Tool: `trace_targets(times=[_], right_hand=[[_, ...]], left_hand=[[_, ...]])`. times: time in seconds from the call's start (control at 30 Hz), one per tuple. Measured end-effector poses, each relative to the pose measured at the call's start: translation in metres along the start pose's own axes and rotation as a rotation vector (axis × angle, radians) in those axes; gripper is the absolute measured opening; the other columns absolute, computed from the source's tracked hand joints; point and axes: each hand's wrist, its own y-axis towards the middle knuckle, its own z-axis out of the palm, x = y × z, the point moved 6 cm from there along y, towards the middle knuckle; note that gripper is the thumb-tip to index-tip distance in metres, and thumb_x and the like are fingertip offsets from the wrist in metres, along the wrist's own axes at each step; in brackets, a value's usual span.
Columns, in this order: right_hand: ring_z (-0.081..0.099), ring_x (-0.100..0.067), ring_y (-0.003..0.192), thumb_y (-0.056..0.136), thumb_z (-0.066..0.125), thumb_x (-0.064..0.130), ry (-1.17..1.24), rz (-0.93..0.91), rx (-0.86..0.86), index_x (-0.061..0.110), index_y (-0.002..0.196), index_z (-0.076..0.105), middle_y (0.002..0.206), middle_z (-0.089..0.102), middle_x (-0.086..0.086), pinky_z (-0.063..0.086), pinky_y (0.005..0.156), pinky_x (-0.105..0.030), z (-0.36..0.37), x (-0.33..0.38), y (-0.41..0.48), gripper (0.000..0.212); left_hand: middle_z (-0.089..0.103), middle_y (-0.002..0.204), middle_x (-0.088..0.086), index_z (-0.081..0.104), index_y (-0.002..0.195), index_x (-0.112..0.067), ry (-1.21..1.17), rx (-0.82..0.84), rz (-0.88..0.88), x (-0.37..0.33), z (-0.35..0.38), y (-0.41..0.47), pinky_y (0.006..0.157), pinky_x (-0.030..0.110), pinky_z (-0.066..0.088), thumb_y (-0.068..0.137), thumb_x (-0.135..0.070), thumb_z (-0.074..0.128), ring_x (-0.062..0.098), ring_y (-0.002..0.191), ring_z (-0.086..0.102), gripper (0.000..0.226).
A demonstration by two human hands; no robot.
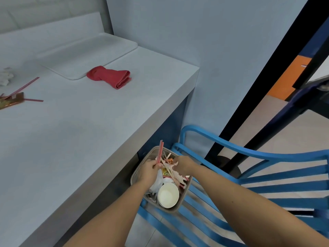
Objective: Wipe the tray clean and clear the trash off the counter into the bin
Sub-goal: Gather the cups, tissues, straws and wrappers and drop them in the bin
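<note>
Down at the bin (pixel 135 177), both hands are busy over the opening: the left hand (pixel 148 169) is pinched shut on a bundle of red-striped straws (pixel 160 152) that stand nearly upright out of its fingers, tips pointing up and away, while the right hand (pixel 183 164) is closed on a clump of torn wrappers (pixel 173 172) whose ragged ends trail down toward the bin's near side. The two hands sit close together, not touching as far as I can tell, with the load between them already above the bin, so letting go should drop it straight in. Inside lie a white paper cup (pixel 168 195), some clear plastic and more wrappers. The bin rests on the slats of a blue chair (pixel 267 184), tucked just beside the counter's (pixel 80 131) front corner. What remains lies up and to the left: a flat foil sachet (pixel 11 101) with two more striped straws (pixel 26 86) and a crumpled white tissue (pixel 5 77) at the counter's far left edge. Their long axes run roughly left to right, and the left hand is the nearer one. Farther back, the red cloth (pixel 110 77) lies bunched, overlapping the front edge of the pale tray (pixel 85 52).
</note>
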Motion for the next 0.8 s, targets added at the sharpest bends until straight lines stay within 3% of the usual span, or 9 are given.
trace_targets(times=[0.1, 0.23, 0.33, 0.43, 0.6, 0.73, 0.8], right_hand=[[0.061, -0.031, 0.103, 0.097, 0.044, 0.013, -0.027, -0.008, -0.037, -0.002, 0.125, 0.053, 0.121, 0.060, -0.020, 0.050, 0.088, -0.036, -0.008, 0.001, 0.000, 0.034], [0.060, -0.034, 0.109, 0.095, 0.044, 0.012, -0.042, -0.026, -0.026, -0.005, 0.123, 0.054, 0.120, 0.059, -0.022, 0.050, 0.093, -0.040, -0.011, 0.004, -0.004, 0.034], [0.063, -0.034, 0.102, 0.095, 0.045, 0.011, -0.028, -0.024, -0.015, -0.005, 0.123, 0.054, 0.112, 0.061, -0.021, 0.053, 0.088, -0.040, -0.013, 0.004, -0.007, 0.034], [0.063, -0.031, 0.088, 0.095, 0.047, 0.013, -0.002, -0.004, -0.004, -0.001, 0.124, 0.053, 0.117, 0.061, -0.022, 0.054, 0.067, -0.032, -0.017, 0.002, -0.009, 0.034], [0.066, -0.030, 0.090, 0.096, 0.043, 0.013, -0.031, 0.014, 0.015, 0.000, 0.121, 0.056, 0.115, 0.063, -0.022, 0.055, 0.080, -0.035, -0.029, 0.007, -0.014, 0.031], [0.061, -0.021, 0.079, 0.096, 0.045, 0.016, -0.109, 0.008, 0.034, 0.003, 0.121, 0.057, 0.113, 0.066, -0.018, 0.050, 0.059, -0.025, -0.042, 0.019, -0.022, 0.030], [0.060, -0.020, 0.075, 0.095, 0.048, 0.017, -0.140, 0.015, 0.045, 0.003, 0.119, 0.059, 0.105, 0.067, -0.017, 0.047, 0.057, -0.022, -0.051, 0.025, -0.025, 0.030]], left_hand=[[0.062, 0.110, 0.007, 0.066, 0.111, -0.008, 0.122, 0.010, -0.007, 0.006, 0.004, -0.001, 0.085, 0.029, 0.044, 0.094, -0.020, 0.053, 0.021, 0.101, 0.057, 0.025], [0.064, 0.115, 0.010, 0.065, 0.113, -0.005, 0.257, 0.053, -0.163, 0.023, 0.006, -0.001, 0.089, 0.030, 0.046, 0.093, -0.016, 0.054, 0.023, 0.101, 0.057, 0.025], [0.065, 0.113, 0.009, 0.063, 0.111, -0.007, 0.390, 0.091, -0.208, 0.021, 0.005, -0.004, 0.088, 0.032, 0.051, 0.090, -0.019, 0.060, 0.025, 0.103, 0.061, 0.025], [0.065, 0.110, 0.008, 0.061, 0.113, -0.006, 0.436, 0.091, -0.224, 0.013, 0.002, -0.004, 0.085, 0.031, 0.053, 0.086, -0.018, 0.065, 0.025, 0.101, 0.062, 0.030], [0.061, 0.102, 0.009, 0.058, 0.115, -0.004, 0.465, 0.085, -0.241, -0.004, -0.008, -0.007, 0.076, 0.027, 0.052, 0.091, -0.017, 0.054, 0.022, 0.090, 0.061, 0.027], [0.063, 0.108, 0.009, 0.060, 0.115, -0.006, 0.511, 0.094, -0.158, -0.034, -0.015, -0.009, 0.081, 0.029, 0.053, 0.092, -0.020, 0.056, 0.023, 0.096, 0.063, 0.027], [0.062, 0.111, 0.009, 0.059, 0.116, -0.007, 0.531, 0.082, -0.107, -0.054, -0.020, -0.010, 0.078, 0.027, 0.051, 0.092, -0.020, 0.055, 0.020, 0.092, 0.061, 0.028]])
